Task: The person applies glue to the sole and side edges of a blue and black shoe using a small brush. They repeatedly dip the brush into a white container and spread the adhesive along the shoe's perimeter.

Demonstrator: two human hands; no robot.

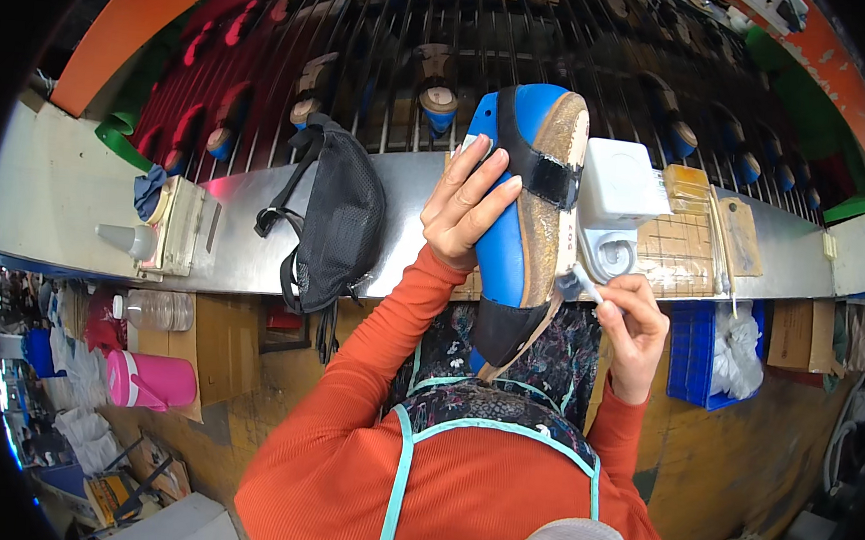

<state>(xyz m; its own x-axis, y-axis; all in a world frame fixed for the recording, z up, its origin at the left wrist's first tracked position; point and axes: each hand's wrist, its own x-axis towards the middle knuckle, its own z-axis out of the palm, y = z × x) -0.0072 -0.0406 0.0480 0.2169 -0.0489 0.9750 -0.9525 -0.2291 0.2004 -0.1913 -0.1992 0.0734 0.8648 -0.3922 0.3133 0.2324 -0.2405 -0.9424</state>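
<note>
My left hand [467,204] grips a blue and black shoe upper on its last [516,226], held upright with the tan insole side turned to the right. My right hand [634,319] holds a small brush [580,280] whose tip touches the lower edge of the insole. Both hands work just in front of a metal shelf [67,194]. Orange sleeves cover both forearms.
A white glue pot [620,198] stands on the shelf right of the shoe, beside a stained tan pad [690,248]. A black mesh bag [341,218] hangs over the shelf edge. Behind runs a barred conveyor rack [387,56] with shoes. A pink jug [149,381] and blue crate [702,354] sit below.
</note>
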